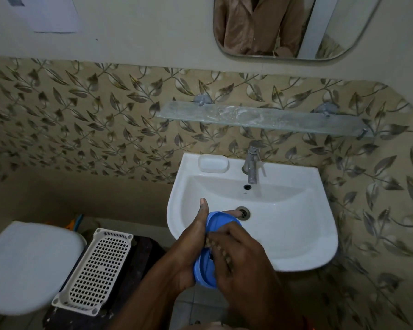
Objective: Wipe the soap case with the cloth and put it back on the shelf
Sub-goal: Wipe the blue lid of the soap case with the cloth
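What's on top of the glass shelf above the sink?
Nothing stands on the glass shelf; only whitish smears show. The blue soap case is in both hands, left hand and right hand.

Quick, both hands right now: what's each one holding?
Left hand: closed around the blue soap case, held over the sink.
Right hand: fingers curled against the case; any cloth cannot be told.

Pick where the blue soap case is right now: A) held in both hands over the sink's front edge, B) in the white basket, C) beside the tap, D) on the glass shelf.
A: both the left hand and right hand grip the blue soap case above the sink rim; the glass shelf is bare.
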